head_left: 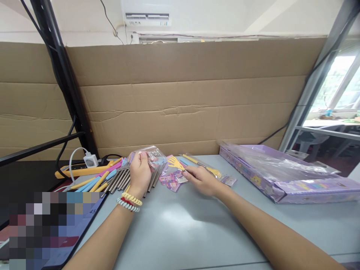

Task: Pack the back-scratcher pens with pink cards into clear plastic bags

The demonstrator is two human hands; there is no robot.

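While left hand [141, 169] holds bag [155, 154], right [203, 180] grips backscratcher [175, 163].

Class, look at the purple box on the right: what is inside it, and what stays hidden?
Clear plastic lies inside the purple box. Anything beneath that shiny, creased layer is covered and cannot be made out.

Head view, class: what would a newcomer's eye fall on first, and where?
Probably the left hand, near mid-picture, holding a clear bag, and the right hand beside it, holding a yellow claw. Next, perhaps, the purple box on the right of the table. Tall cardboard stands behind.
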